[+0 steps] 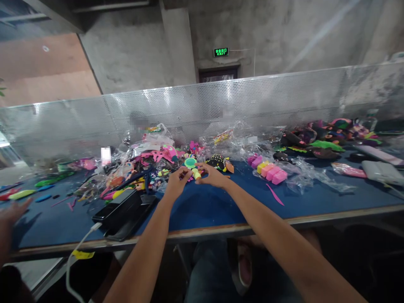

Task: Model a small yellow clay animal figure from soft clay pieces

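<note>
My left hand (179,180) and my right hand (213,176) are close together over the middle of the blue tabletop. Between their fingertips is a small pale-yellow piece (196,174), pinched by my right hand. My left fingers are curled beside it, and what they hold is too small to make out. Just beyond the fingers is a round green piece with an orange edge (190,163). A black piece with yellow dots (217,161) lies behind my right hand, partly covered by it.
Coloured soft pieces and clear bags pile up behind my hands. A black phone on a stand (121,210) is left, with a white cable. Pink and yellow blocks (269,170) and a pink strip (275,194) lie right. Another person's hand (14,212) is far left. A perforated metal screen (202,107) stands behind.
</note>
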A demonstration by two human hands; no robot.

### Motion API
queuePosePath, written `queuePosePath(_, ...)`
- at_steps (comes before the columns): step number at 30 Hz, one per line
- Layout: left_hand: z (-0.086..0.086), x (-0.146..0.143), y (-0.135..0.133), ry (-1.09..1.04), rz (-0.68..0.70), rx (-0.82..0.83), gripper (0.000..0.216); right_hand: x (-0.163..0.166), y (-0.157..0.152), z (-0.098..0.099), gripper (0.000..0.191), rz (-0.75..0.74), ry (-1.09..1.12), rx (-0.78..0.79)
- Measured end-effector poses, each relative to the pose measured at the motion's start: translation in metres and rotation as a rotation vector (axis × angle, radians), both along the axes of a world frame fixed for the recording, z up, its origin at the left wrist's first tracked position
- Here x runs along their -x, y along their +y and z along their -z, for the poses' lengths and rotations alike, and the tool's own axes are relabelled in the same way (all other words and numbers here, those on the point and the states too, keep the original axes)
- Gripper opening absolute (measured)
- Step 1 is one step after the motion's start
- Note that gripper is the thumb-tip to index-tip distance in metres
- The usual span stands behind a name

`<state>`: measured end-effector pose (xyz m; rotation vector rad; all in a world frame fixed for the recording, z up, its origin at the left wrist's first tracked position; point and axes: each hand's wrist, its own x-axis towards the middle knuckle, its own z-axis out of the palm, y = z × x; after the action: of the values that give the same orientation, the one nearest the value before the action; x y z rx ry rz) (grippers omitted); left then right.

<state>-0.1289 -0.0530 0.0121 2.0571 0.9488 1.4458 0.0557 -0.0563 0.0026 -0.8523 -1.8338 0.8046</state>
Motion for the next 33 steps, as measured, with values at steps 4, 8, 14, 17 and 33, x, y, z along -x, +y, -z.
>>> queuePosePath(4,0.0015,-0.0011,0.0006,-0.01,0.013,-0.009,0.017,0.0004,-0.0015,-0.0005,0.079,0.007,-0.017,-0.007)
queuePosePath(8,0.0026,-0.0011,0.0012,0.044,-0.005,-0.019,0.018,0.0011,-0.0026,-0.0004,0.078,0.006,-0.038,-0.008)
queuePosePath(14,0.004,-0.0007,0.0017,0.199,-0.045,-0.025,0.026,0.0006,-0.0012,0.0011,0.079,-0.011,-0.04,-0.002)
queuePosePath(17,0.0046,-0.0006,0.0023,0.217,-0.041,-0.008,0.028,0.0004,-0.0007,0.0014,0.078,-0.004,-0.039,-0.013)
queuePosePath(33,0.0086,-0.0021,0.0072,0.174,0.018,0.012,0.023,0.0021,-0.0002,0.0033,0.077,-0.027,-0.084,-0.077)
